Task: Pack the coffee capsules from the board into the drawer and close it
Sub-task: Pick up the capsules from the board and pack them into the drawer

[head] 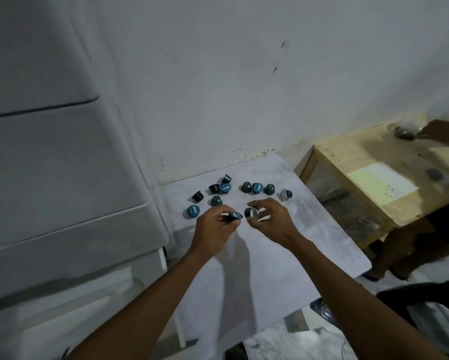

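Several dark teal coffee capsules (224, 188) lie scattered on the far part of a pale grey board (283, 255). My left hand (213, 229) pinches one capsule (234, 216) by its rim, just above the board. My right hand (270, 219) grips another capsule (252, 212) with a striped foil lid, close beside the first. One capsule (193, 211) lies lid-up left of my left hand; another (286, 194) lies on its side at the far right of the group. No open drawer shows.
A white plastic drawer cabinet (62, 190) stands against the board's left edge. A white wall is behind the board. To the right is a wooden table (374, 178), where another person's hand (441, 132) holds a clear container. A dark chair edge (413, 294) sits lower right.
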